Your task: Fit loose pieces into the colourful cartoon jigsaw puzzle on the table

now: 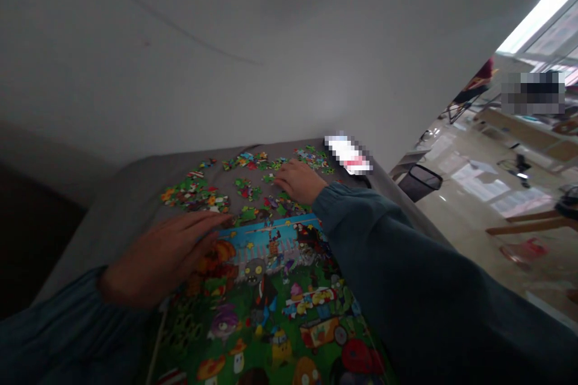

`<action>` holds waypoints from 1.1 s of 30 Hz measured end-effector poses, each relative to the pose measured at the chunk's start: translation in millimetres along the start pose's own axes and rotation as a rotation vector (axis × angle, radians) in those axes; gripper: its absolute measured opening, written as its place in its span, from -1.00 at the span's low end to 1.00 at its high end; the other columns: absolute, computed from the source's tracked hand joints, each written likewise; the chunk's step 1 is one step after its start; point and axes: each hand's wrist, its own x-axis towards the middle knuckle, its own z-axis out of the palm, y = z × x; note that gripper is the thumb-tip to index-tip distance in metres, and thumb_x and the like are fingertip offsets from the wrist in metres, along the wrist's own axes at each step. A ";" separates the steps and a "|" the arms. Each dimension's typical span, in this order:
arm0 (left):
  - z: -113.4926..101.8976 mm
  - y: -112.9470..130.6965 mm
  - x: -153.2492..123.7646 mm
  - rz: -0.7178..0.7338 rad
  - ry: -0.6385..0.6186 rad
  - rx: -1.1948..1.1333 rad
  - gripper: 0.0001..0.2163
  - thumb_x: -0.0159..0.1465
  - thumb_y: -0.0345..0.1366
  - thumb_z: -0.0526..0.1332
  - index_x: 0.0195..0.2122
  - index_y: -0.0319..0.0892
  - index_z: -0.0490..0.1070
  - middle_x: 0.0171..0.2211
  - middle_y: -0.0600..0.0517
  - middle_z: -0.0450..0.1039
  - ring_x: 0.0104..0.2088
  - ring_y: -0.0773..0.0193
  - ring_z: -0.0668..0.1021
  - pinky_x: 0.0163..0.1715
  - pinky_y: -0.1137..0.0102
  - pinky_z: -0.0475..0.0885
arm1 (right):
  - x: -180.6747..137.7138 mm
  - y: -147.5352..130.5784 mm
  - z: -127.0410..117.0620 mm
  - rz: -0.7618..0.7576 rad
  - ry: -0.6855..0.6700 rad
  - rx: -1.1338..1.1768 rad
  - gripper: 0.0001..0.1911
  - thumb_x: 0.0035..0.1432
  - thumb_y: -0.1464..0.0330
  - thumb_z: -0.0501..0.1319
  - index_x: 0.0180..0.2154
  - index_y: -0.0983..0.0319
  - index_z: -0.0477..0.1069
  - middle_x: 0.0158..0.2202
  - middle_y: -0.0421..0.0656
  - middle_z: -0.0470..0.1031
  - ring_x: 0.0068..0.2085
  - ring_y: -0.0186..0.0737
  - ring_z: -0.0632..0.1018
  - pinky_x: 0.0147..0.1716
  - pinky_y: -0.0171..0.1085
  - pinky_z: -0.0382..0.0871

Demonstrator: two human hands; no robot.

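Note:
A colourful jigsaw puzzle [280, 289] with cartoon zombies and plants lies in front of me, its picture filled in over most of the visible area. My left hand [167, 252] rests over its upper left edge, fingers stretched out and holding nothing visible. Beyond the top edge, my right hand [300, 180] reaches down among loose puzzle pieces [248, 189], with its fingers bent together. Whatever is under those fingertips is too small and hidden to make out. A larger pile of loose pieces [194, 195] lies past my left fingertips.
A lit phone [347, 154] lies at the far right corner of the grey cloth [135, 192]. A pale wall [226, 72] rises right behind. To the right, below the surface, are a black mesh bin [418, 183] and a shiny floor [469, 192].

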 end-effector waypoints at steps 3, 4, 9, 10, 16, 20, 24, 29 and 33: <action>-4.7 5.6 -8.3 0.020 -0.042 0.018 -0.52 0.50 -0.04 -0.12 0.13 -0.05 0.52 0.16 -0.02 0.53 0.12 -0.01 0.58 0.09 0.05 0.52 | -20.0 -7.6 -15.0 0.090 0.182 0.203 -0.79 0.38 0.39 0.19 -0.26 0.31 0.58 -0.19 -0.01 0.55 -0.12 -0.15 0.49 -0.05 -0.16 0.33; -2.7 10.1 -11.7 0.043 -0.068 0.023 -0.54 0.49 -0.03 -0.11 0.12 -0.02 0.53 0.17 -0.01 0.52 0.12 -0.01 0.57 0.07 0.05 0.53 | -30.4 -11.1 -19.1 0.127 0.191 0.322 -0.78 0.38 0.37 0.19 -0.29 0.29 0.56 -0.28 -0.08 0.54 -0.22 -0.20 0.49 -0.16 -0.20 0.35; 22.7 33.9 -25.0 0.105 -0.104 0.061 -0.52 0.46 0.02 -0.03 0.22 -0.05 0.46 0.24 -0.07 0.44 0.20 -0.06 0.52 0.15 0.01 0.47 | -84.4 -33.7 -19.1 0.340 -0.035 0.986 -0.72 0.36 0.23 0.16 -0.36 0.24 0.44 -0.45 -0.20 0.53 -0.52 -0.39 0.41 -0.53 -0.35 0.27; 27.5 36.0 -26.1 0.099 -0.108 0.077 -0.50 0.46 0.02 -0.04 0.24 -0.09 0.45 0.25 -0.09 0.43 0.19 -0.07 0.52 0.17 0.01 0.46 | -90.8 -38.1 -16.2 0.378 -0.096 1.089 -0.74 0.34 0.22 0.18 -0.35 0.23 0.43 -0.43 -0.20 0.55 -0.55 -0.40 0.40 -0.57 -0.37 0.28; 37.0 31.7 -25.7 0.088 -0.171 0.122 -0.46 0.47 0.03 -0.09 0.25 -0.12 0.43 0.27 -0.09 0.40 0.19 -0.08 0.52 0.15 0.00 0.47 | -96.5 -49.1 -10.4 0.479 -0.180 1.309 -0.81 0.28 0.27 0.24 -0.33 0.25 0.40 -0.44 -0.21 0.55 -0.59 -0.47 0.36 -0.65 -0.43 0.28; 32.5 31.1 -20.7 0.111 -0.115 0.107 -0.43 0.47 0.06 -0.14 0.17 -0.11 0.51 0.19 -0.11 0.49 0.13 -0.06 0.57 0.12 0.01 0.49 | -95.4 -47.2 -14.1 0.483 -0.124 1.311 -0.83 0.30 0.32 0.22 -0.35 0.25 0.39 -0.48 -0.26 0.50 -0.63 -0.51 0.32 -0.67 -0.47 0.23; 21.8 36.3 -13.0 0.098 -0.011 0.069 -0.46 0.46 0.08 -0.11 0.11 -0.06 0.54 0.12 -0.08 0.56 0.09 -0.05 0.58 0.09 0.02 0.50 | -96.9 -47.8 -13.1 0.440 -0.111 1.337 -0.82 0.28 0.31 0.25 -0.37 0.24 0.39 -0.60 -0.35 0.39 -0.65 -0.50 0.34 -0.67 -0.47 0.22; 3.4 41.2 -10.6 0.034 0.054 -0.068 -0.57 0.47 0.06 -0.04 0.12 0.02 0.49 0.11 0.08 0.55 0.05 0.07 0.59 0.06 0.18 0.51 | -99.5 -48.6 -12.7 0.401 -0.069 1.433 -0.79 0.18 0.24 0.35 -0.28 0.20 0.38 -0.53 -0.32 0.48 -0.58 -0.42 0.46 -0.55 -0.39 0.43; 3.5 38.7 -10.1 0.041 0.072 -0.069 -0.57 0.48 0.03 -0.05 0.14 0.00 0.47 0.10 0.08 0.54 0.06 0.05 0.57 0.07 0.17 0.49 | -98.3 -45.6 -10.5 0.341 0.035 1.276 -0.84 0.17 0.34 0.33 -0.17 0.20 0.48 -0.37 -0.24 0.56 -0.42 -0.36 0.55 -0.40 -0.32 0.49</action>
